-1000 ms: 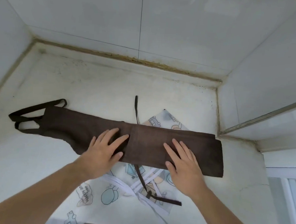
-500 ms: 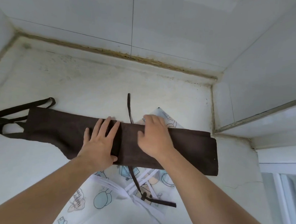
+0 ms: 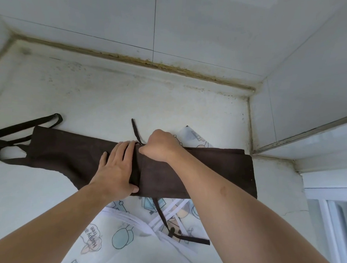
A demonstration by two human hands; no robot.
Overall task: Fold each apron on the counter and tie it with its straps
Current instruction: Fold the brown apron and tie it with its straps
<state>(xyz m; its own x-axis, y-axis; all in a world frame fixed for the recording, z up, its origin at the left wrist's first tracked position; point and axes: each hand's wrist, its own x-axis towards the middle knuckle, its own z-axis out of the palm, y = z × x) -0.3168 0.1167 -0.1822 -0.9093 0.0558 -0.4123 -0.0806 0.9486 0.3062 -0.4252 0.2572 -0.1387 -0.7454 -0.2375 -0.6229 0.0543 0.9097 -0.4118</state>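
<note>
A dark brown apron (image 3: pixel 206 171) lies folded into a long band across the white counter (image 3: pixel 110 100). Its neck loops (image 3: pixel 17 135) trail off to the left. My left hand (image 3: pixel 116 168) lies flat on the middle of the band, fingers straight. My right hand (image 3: pixel 159 148) has its fingers curled at the band's far edge, pinching the fabric where a thin brown strap (image 3: pixel 135 130) sticks out toward the wall. Another brown strap (image 3: pixel 164 217) runs out from under the near edge.
A white apron with cartoon prints (image 3: pixel 123 235) and white straps lies under the brown one, reaching the counter's near edge. Tiled walls close the counter at the back and right. A ledge (image 3: pixel 308 142) and window frame stand at the right.
My right hand slid left from the band's right part to its far edge and curled its fingers there. My left hand stayed flat on the middle. The view shifted slightly.
</note>
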